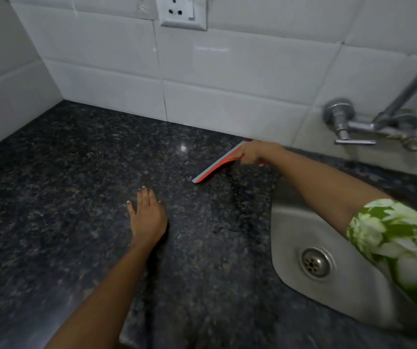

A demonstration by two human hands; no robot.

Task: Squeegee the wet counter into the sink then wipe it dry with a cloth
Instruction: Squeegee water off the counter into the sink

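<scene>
Right hand (252,152) is closed around the handle of an orange squeegee with a grey rubber blade (215,165); fingers wrapped on the handle, which is mostly hidden by the hand. The blade lies on the dark speckled granite table (64,172), running diagonally from close to the white tiled wall (227,79) down toward the person, well back on the surface and just left of the stainless steel sink (293,230). A wet streak with a puddle edge (230,210) sits on the table between the blade and the sink rim. Left hand (147,217) is pressed flat on the table, palm down, fingers (144,195) straight and slightly spread, holding nothing, apart from the squeegee. The right forearm crosses over the sink corner; green and white floral sleeve (398,243) at the elbow. Round metal drain (315,262) in the basin. Chrome wall tap (353,127) above the sink, white wall socket (183,12) up on the tiles.
</scene>
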